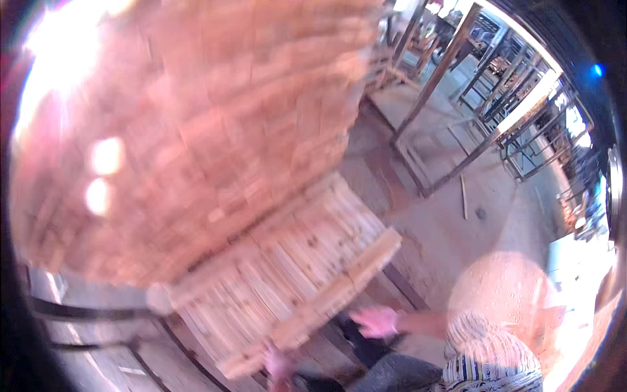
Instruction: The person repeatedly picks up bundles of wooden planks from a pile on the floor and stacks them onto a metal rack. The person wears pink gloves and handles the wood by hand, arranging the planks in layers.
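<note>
we judge the wooden slats (pixel 287 274) stiff, best held at six o'clock, our left hand (pixel 279 364) there, grip unclear, right hand (pixel 377 321) splayed, empty.

Left fingers (pixel 269 351) at pale boards (pixel 287 268), right fingers (pixel 361 317) near, tall wood stack (pixel 222 130) behind

Head view: through this head-worn fisheye I look down, wide.
Near: left hand (pixel 279 362), right hand (pixel 375 322), low in my view.
Far: upright frames (pixel 436 72), upper right.
</note>
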